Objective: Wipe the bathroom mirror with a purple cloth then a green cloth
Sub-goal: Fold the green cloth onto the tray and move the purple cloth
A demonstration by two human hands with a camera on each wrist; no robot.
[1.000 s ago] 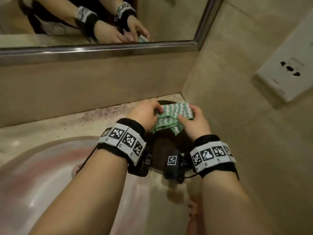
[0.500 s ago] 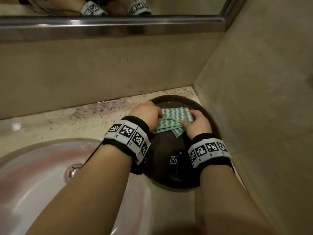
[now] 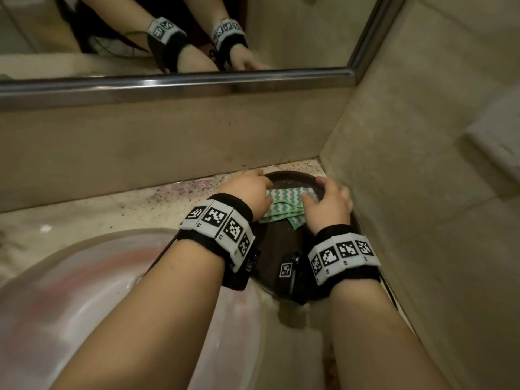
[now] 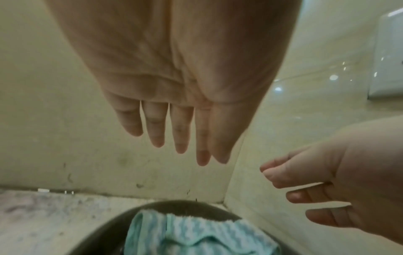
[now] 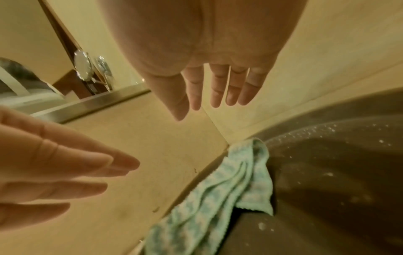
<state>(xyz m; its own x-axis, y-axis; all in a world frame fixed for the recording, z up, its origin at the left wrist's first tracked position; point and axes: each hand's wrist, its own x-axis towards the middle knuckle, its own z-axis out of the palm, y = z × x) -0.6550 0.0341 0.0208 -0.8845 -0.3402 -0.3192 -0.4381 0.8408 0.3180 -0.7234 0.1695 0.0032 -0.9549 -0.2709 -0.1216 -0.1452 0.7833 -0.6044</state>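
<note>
A green-and-white zigzag cloth [image 3: 284,205] lies crumpled in a dark brown bowl [image 3: 277,249] in the counter's back right corner. My left hand [image 3: 247,190] hovers over the cloth's left side and my right hand [image 3: 329,201] over its right side. In the left wrist view the left hand [image 4: 179,138] has straight fingers well above the cloth [image 4: 196,236]. The right wrist view shows the right hand [image 5: 213,89] with straight fingers too, clear of the cloth [image 5: 218,198]. The mirror [image 3: 281,32] hangs above the backsplash. No purple cloth is in view.
A white wash basin [image 3: 84,291] fills the lower left, set in a speckled stone counter [image 3: 112,204]. The tiled side wall [image 3: 408,192] stands close on the right and carries a white socket plate [image 3: 495,142]. The mirror's metal frame [image 3: 168,83] runs along its lower edge.
Both hands held the green cloth over the bowl, lowered it into the bowl, and have now let go with fingers straightened. The head view tilted up again.
</note>
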